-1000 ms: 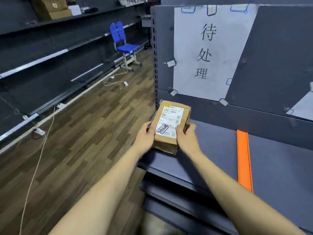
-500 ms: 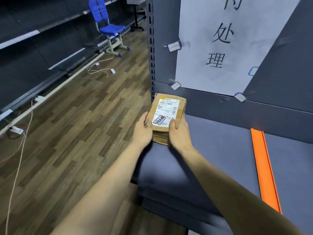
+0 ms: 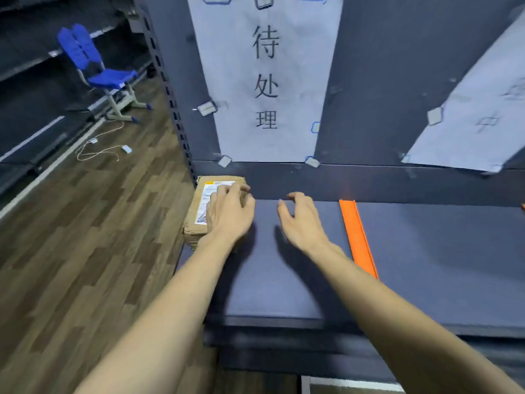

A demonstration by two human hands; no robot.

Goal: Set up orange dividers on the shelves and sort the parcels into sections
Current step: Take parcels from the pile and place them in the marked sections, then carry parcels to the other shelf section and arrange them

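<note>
My right hand (image 3: 302, 220) has let go, fingers loosely curled and empty, while my left hand (image 3: 230, 214) rests on the brown cardboard parcel (image 3: 199, 211), now placed left of the orange plastic divider (image 3: 358, 237).

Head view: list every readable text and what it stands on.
"待处理": large white paper sign on the shelf's back panel.
"中": faint, on the second paper sign to the right; its other characters are too blurred.
Shipping label on the parcel: print too small to read.

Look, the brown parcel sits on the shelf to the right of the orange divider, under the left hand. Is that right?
Not quite. The head view shows the brown parcel on the shelf to the left of the orange divider, at the shelf's far left end. It is under the left hand.
</note>
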